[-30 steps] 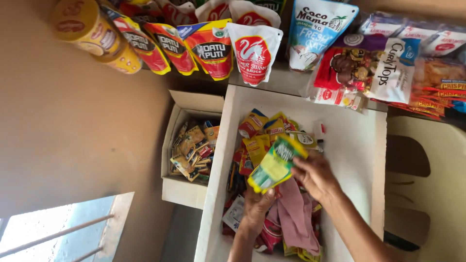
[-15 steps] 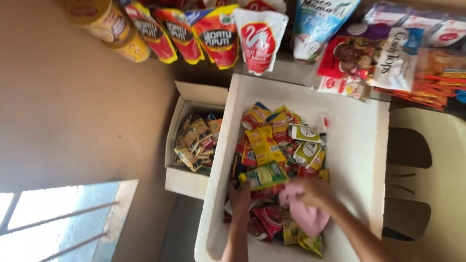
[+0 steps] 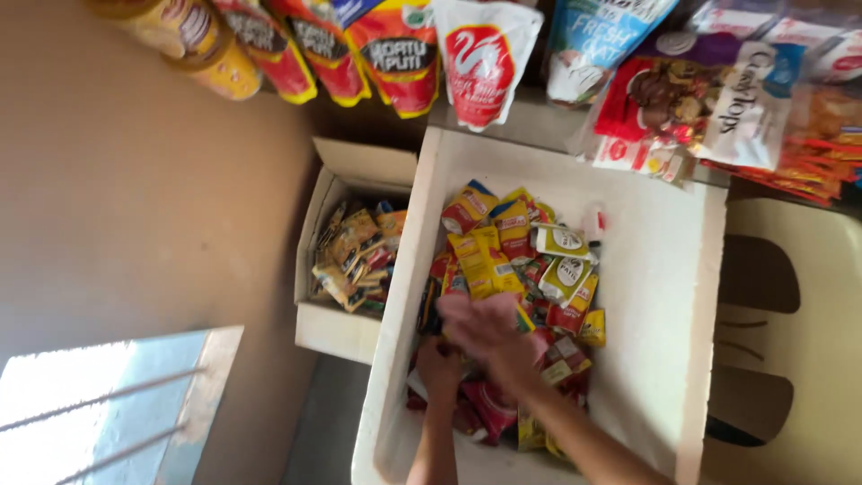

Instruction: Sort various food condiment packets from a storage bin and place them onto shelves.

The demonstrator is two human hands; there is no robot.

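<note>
The yellow-green packet lifted a second ago is back among the sachets (image 3: 512,260) in the white box (image 3: 664,269); both hands, right hand (image 3: 489,332) and left hand (image 3: 438,364), now press into the pile, their grip too blurred to tell.

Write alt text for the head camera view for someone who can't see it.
Both hands, the right hand over the left hand, dig into a heap of small sachets in a white foam box. A cardboard box of more packets sits beside it, and refill pouches hang above.
</note>
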